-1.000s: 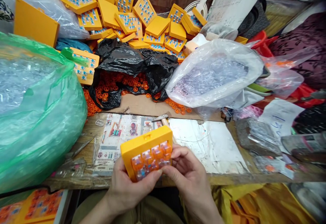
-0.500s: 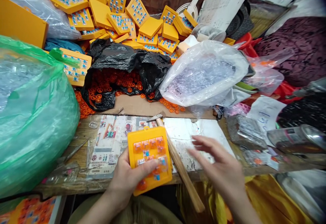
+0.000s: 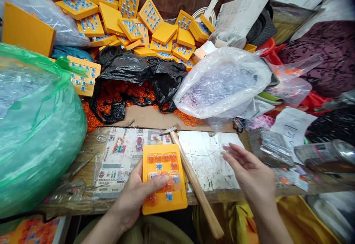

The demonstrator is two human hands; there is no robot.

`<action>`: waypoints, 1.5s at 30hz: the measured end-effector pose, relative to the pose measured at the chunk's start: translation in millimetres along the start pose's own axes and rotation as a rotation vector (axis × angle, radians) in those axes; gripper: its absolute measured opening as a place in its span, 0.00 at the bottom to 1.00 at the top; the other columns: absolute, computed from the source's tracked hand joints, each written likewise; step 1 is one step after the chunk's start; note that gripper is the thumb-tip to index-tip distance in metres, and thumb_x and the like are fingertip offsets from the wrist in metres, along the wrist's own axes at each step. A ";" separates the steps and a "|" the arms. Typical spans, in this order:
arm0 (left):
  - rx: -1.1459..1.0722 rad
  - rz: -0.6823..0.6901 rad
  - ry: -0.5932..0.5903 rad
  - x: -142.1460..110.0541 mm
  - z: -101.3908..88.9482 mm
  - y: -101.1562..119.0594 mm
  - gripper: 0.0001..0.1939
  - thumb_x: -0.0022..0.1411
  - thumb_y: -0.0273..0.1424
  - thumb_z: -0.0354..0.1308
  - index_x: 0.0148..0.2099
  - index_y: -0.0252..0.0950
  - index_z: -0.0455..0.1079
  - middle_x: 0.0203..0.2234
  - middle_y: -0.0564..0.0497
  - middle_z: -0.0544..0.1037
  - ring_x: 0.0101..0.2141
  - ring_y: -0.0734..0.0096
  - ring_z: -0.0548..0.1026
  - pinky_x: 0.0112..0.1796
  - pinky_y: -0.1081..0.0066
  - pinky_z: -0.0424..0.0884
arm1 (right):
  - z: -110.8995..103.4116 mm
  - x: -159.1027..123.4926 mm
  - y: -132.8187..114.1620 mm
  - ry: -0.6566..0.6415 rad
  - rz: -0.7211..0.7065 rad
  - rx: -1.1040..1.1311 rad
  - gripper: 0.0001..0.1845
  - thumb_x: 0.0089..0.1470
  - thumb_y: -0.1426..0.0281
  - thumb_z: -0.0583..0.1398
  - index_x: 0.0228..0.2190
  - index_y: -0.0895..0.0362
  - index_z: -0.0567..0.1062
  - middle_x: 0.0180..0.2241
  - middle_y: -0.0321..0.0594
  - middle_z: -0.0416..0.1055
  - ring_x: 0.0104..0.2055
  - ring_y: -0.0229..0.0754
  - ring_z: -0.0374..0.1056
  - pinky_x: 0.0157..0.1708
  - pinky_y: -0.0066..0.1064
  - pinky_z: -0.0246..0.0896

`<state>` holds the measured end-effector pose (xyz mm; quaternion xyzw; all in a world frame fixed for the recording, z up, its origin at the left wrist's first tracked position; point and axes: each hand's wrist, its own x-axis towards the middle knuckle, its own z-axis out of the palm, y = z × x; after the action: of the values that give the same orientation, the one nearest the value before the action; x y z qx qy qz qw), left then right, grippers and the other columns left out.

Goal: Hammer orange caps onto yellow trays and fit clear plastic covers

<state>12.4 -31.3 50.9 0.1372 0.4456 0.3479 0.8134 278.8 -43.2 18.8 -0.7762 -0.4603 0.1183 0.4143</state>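
Note:
My left hand (image 3: 138,188) is closed around the left side of a yellow plastic case (image 3: 177,199), its thumb lying over the front. Orange caps (image 3: 165,157) and blue-and-white switches sit in the case's openings, and clear plastic covers lie over some of them. To the right, my right hand (image 3: 249,166) hovers over a white sheet (image 3: 205,144), thumb and fingertips brought together. Something small and clear seems to be between them, too small to name. A hammer (image 3: 195,181) with a wooden handle lies between the case and my right hand.
Yellow cases (image 3: 111,16) are piled at the back. A black bag (image 3: 124,64) spills orange caps. Clear plastic pieces fill a white bag (image 3: 191,109) and a green bag (image 3: 55,133). A metal can (image 3: 324,153) lies at the right.
My right hand has moved right, away from the case, and its fingertips have come together. The case is held a little lower and more upright in my left hand.

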 end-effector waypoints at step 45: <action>0.017 0.077 0.039 11.1 -23.0 4.1 0.34 0.52 0.27 0.68 0.59 0.33 0.59 0.45 0.37 0.79 0.41 0.50 0.80 0.41 0.58 0.78 | -20.2 167.1 -0.6 -0.457 -0.281 -1.203 0.15 0.59 0.62 0.60 0.43 0.59 0.73 0.45 0.42 0.72 0.47 0.45 0.69 0.47 0.46 0.64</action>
<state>-4.3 -22.7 33.1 0.1541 0.4585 0.3778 0.7895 381.4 81.9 65.0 -0.7603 -0.6194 -0.0530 -0.1883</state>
